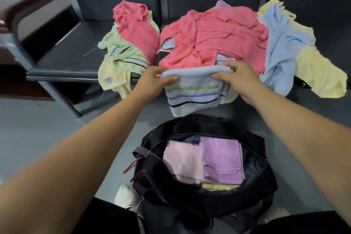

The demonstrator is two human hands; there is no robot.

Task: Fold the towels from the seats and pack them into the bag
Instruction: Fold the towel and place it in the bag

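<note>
Both hands grasp a folded blue striped towel (195, 89) at the seat's (76, 57) front edge, the left hand (153, 80) on its left corner and the right hand (237, 80) on its right. The towel hangs above the open black bag (205, 194), where a pink towel (180, 161) and a purple towel (221, 161) lie folded side by side.

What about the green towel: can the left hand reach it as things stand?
Probably yes: the green towel lies partly uncovered on the seat, just left of the left hand, nothing between. That hand grips the blue striped towel, though, and must let go first.
</note>
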